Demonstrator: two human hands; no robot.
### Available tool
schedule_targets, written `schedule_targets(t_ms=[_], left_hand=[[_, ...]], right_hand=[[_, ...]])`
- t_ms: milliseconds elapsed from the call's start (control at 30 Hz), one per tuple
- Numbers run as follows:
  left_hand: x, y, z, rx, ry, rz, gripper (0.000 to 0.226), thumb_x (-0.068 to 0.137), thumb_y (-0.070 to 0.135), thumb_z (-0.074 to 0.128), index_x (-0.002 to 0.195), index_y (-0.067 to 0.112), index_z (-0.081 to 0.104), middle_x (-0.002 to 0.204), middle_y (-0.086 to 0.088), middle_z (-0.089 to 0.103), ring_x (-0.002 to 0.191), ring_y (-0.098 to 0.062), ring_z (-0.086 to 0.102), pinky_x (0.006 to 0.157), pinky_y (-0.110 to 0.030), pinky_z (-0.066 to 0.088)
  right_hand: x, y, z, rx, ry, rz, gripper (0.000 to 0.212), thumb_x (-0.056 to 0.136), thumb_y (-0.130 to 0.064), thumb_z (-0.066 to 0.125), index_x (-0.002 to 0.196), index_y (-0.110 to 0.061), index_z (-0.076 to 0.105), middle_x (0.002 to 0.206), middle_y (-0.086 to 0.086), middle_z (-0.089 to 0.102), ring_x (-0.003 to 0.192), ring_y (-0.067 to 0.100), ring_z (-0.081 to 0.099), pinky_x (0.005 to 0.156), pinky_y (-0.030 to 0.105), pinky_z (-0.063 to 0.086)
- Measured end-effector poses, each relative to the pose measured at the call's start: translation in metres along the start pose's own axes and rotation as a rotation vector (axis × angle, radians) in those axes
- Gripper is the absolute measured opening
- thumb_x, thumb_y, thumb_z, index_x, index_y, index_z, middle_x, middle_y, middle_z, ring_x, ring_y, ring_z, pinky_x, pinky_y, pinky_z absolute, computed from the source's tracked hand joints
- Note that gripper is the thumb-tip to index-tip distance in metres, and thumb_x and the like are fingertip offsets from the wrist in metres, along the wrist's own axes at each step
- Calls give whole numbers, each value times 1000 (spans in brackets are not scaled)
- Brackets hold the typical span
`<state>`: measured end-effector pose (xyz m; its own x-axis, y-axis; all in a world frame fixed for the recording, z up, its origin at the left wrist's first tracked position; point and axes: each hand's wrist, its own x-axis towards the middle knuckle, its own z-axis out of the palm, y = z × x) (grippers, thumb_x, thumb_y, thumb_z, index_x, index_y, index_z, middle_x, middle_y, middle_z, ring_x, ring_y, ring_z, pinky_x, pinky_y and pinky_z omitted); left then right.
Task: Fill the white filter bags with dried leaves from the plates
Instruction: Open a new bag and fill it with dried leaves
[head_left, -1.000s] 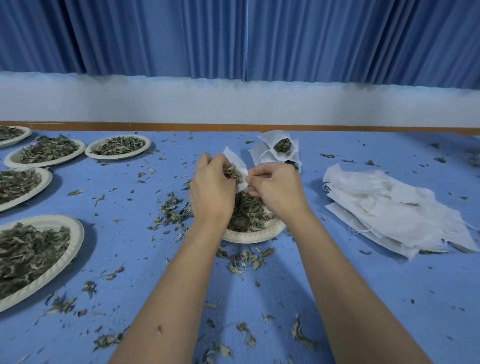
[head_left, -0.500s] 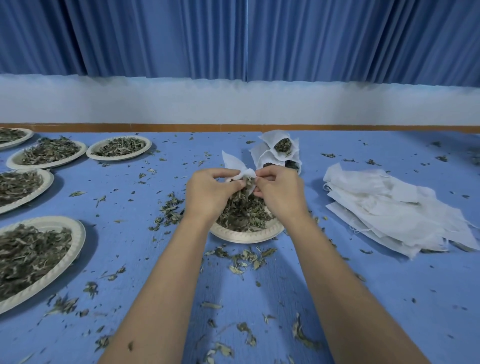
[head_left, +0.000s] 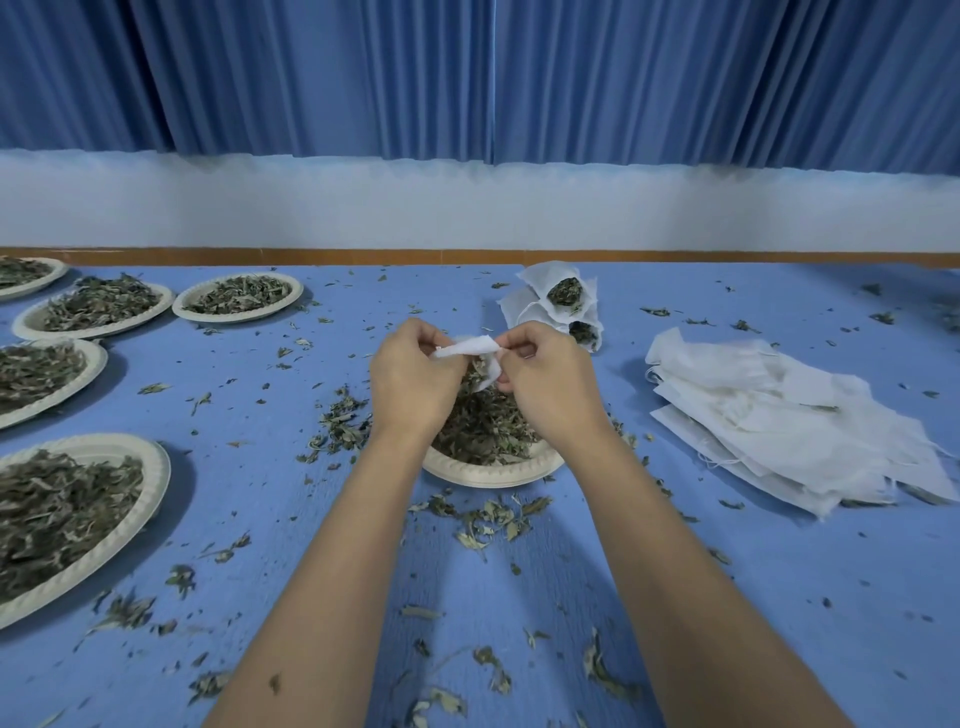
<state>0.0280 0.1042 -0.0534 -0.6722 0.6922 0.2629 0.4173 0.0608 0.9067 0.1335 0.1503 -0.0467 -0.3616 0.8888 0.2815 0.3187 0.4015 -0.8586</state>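
Both hands hold one white filter bag (head_left: 470, 347) above a pale paper plate (head_left: 493, 472) heaped with dried leaves (head_left: 485, 423). My left hand (head_left: 413, 379) pinches the bag's left edge and my right hand (head_left: 545, 387) pinches its right edge. Leaves show inside the bag, between the two hands. Filled bags (head_left: 563, 301) stand in a small cluster just behind my hands. A pile of flat white bags (head_left: 789, 415) lies to the right.
Several more plates of dried leaves line the left side, the nearest (head_left: 72, 514) at the table's front left, others (head_left: 239, 297) farther back. Loose leaf bits (head_left: 478, 525) litter the blue table (head_left: 779, 597). A blue curtain hangs behind.
The bag's top, raised a second ago, has come down and now lies stretched flat between the two hands. Both hands have drawn a little closer over the plate.
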Motion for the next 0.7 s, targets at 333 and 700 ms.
schedule_targets(t_ms=[333,700], left_hand=[[-1,-3,-8,-79,-137,-9,33,71,13,79,92,18,55,87,11,54,69,-8,51,54,-12,41],[-1,-13,4,117,97,74,34,78,-2,62,63,20,42,63,4,47,54,-10,41,42,-17,33]], right_hand=[[3,5,3,44,26,24,13,92,-9,52,99,-10,63,89,7,65,84,22,65,81,43,55],[-4,-3,-1,0,-112,-45,24,82,-3,54,70,-23,59,71,8,63,77,35,62,75,49,53]])
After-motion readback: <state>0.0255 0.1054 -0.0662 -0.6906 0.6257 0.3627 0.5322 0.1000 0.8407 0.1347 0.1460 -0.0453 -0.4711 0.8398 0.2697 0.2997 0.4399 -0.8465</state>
